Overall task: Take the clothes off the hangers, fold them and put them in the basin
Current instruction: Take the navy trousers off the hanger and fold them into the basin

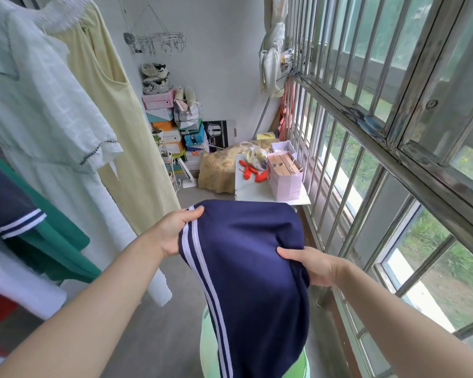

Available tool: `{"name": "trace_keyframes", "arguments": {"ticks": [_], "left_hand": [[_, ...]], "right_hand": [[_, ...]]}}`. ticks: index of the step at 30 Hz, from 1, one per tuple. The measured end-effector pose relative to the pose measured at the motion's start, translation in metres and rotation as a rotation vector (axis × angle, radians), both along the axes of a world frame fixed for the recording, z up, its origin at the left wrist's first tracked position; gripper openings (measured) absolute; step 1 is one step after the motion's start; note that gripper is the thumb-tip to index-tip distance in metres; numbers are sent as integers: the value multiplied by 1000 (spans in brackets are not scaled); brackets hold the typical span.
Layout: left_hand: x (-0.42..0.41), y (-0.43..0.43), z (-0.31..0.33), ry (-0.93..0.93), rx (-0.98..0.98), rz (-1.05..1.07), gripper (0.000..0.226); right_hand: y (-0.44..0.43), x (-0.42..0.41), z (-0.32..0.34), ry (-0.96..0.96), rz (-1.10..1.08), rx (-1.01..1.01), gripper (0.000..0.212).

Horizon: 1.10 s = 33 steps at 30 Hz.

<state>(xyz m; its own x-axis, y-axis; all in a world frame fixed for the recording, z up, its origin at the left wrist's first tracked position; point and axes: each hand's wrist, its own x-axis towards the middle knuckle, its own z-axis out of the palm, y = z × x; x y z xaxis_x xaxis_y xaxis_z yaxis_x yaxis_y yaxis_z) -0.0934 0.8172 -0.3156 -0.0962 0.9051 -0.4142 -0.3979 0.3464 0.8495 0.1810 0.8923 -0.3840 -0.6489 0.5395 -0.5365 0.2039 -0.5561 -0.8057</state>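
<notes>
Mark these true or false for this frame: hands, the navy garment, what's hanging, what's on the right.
1. Both the left hand and the right hand grip the navy garment. True.
2. The navy garment lies folded on the floor. False: it is held up in the air, above the green basin.
3. A yellow dress hangs at the left. True.
4. The navy garment's stripes are red. False: it has white stripes.
5. A solid wall runs along the person's right. False: a barred window runs there.
</notes>
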Motion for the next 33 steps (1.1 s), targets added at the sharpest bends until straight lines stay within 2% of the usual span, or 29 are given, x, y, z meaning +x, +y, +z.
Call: {"name": "trace_keyframes", "arguments": {"ticks": [3, 7, 9, 10, 11, 12, 13, 16, 17, 18, 19, 21, 23, 26, 30, 33], "left_hand": [[-8, 7, 7, -17, -74, 147, 21], [-5, 13, 16, -257, 123, 335, 54], [18, 3, -11, -254, 29, 315, 52], [33, -4, -26, -271, -34, 292, 47], [44, -9, -40, -287, -87, 273, 44], [52, -13, -49, -308, -121, 250, 47], [54, -14, -57, -340, -125, 235, 56], [42, -15, -66, -425, -91, 130, 89], [39, -16, -67, -407, -93, 102, 87], [37, -17, -69, -338, -102, 56, 75], [34, -17, -73, -217, -118, -11, 59], [31, -18, -77, 91, -167, -112, 47], [29, -16, -79, 241, -206, -135, 31], [25, -10, -80, 291, -235, -54, 20], [29, -3, -82, 302, -279, 22, 16], [27, 2, -90, 348, -304, 79, 26]], "right_hand": [[0, -4, 12, 22, -27, -42, 30], [3, -25, 29, 234, -172, -156, 35], [5, -35, 38, 361, -255, -198, 42], [10, -39, 38, 394, -281, -209, 37], [16, -42, 36, 392, -292, -225, 23], [23, -44, 32, 375, -319, -247, 24], [31, -43, 25, 330, -335, -274, 36], [38, -30, 15, 172, -388, -323, 33], [39, -26, 12, 100, -393, -313, 42], [38, -23, 10, 23, -392, -295, 46], [37, -19, 8, -62, -380, -254, 49], [36, -14, 3, -181, -353, -207, 55], [39, -3, -5, -234, -311, -185, 63], [35, 16, -8, -142, -204, -241, 69], [26, 21, -19, -81, -8, -187, 62], [25, 16, -33, -76, -200, -163, 77]]}}
